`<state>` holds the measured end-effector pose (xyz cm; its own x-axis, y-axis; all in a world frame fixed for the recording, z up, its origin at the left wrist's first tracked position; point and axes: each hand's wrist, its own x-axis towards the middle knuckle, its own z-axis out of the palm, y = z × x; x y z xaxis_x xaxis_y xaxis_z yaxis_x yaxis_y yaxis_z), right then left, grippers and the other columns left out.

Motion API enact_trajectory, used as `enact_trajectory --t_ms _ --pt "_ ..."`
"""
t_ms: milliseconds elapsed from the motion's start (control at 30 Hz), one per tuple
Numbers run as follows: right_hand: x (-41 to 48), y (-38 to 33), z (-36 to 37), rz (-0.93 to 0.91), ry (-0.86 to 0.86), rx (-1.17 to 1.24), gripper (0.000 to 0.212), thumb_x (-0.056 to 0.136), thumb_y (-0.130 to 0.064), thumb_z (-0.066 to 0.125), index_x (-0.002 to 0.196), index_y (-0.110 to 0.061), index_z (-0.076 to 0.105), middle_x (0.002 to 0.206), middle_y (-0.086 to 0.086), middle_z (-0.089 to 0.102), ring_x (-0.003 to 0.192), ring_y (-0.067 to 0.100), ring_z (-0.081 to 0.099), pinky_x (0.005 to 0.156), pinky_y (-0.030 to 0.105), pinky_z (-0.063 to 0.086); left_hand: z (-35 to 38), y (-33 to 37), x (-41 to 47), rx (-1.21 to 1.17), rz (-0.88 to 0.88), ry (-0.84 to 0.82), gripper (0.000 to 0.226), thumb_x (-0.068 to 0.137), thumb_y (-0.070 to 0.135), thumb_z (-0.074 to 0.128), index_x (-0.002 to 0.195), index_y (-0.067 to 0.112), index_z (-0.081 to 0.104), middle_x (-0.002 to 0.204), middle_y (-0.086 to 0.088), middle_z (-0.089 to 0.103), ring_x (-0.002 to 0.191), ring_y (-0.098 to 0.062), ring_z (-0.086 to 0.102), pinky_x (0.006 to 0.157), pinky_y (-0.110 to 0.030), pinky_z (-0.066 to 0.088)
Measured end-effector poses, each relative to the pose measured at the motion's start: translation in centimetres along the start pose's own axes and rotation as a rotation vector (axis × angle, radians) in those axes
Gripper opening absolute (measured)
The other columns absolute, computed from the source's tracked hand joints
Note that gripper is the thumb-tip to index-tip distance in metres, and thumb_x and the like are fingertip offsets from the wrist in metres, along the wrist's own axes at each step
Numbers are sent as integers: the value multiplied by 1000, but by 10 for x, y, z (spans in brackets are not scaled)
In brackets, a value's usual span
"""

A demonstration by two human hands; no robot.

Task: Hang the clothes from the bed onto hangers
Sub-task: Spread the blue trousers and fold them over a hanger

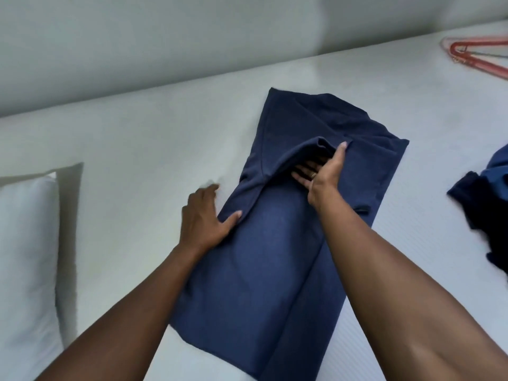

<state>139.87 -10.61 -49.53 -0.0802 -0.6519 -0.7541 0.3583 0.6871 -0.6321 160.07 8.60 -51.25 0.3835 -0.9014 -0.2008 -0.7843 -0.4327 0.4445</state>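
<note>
1. One navy garment (264,270) lies folded in a long strip on the white bed (123,149), running from the near edge away toward the far side.
2. Partway up the strip, a fold of the cloth is raised off the layer beneath.
3. Both hands are on the garment, apart from each other, one on each side of that raised fold.
4. The left hand (202,218) pinches the strip's left edge, thumb on top and fingers curled out of sight beside the cloth.
5. The right hand (324,174) grips the raised fold, its fingers reaching in under the cloth and its thumb against the upper side; one finger wears a ring (313,175).
6. Well to the right, a heap of dark blue clothes (483,204) sits on the bed, partly cut off by the picture's edge.
7. Red hangers (472,55) lie on the bed at the far right corner.
8. A white pillow (27,257) rests on the bed at the left.
</note>
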Motion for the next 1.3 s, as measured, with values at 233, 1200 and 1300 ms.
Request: enact_trajectory --t_ms 233,1200,1300 --pt "-13 -12 16 -7 155 -291 24 82 -24 79 95 -16 60 110 11 71 95 31 71 65 46 65 -24 -62 -83 -95 -210 -327 58 68 65 72 113 30 60 95 10 65 91 -19 63 80 -40 54" --pt "-211 225 -117 -136 -271 -1335 18 86 -30 79 75 -21 67 69 -8 70 70 12 70 72 35 61 -15 -66 -246 196 -87 -286 15 100 28 55 98 16 65 85 -2 70 74 -26 66 62 -28 36" --pt "-172 182 -119 -161 -184 -1199 19 87 -30 70 72 -18 68 61 -1 72 63 17 73 71 44 65 -13 -44 -226 135 -14 -214 27 97 26 59 72 15 53 65 1 57 55 -19 51 53 -27 31"
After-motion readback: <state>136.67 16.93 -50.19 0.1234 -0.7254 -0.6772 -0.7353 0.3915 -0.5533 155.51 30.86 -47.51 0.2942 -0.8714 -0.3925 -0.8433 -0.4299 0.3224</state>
